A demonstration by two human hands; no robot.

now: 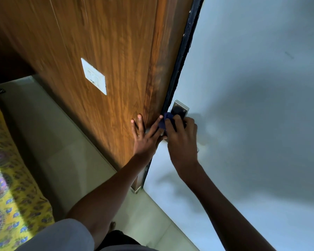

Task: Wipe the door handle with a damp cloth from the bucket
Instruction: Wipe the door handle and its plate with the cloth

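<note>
A metal handle plate [180, 109] with screws is fixed to the pale blue-white door [252, 124] near its dark edge. My right hand [182, 140] is closed around a dark blue cloth [165, 120] and presses it against the handle just below the plate; the lever itself is hidden under the hand and cloth. My left hand [145, 136] lies flat with fingers spread on the brown wooden panel [107, 51] beside the door edge, its fingertips touching the cloth. No bucket is in view.
A white switch plate [94, 77] sits on the wooden panel. The black door frame strip [183, 51] runs between panel and door. Pale floor tiles [62, 151] lie below, and a yellow patterned bedspread [9, 196] is at the left.
</note>
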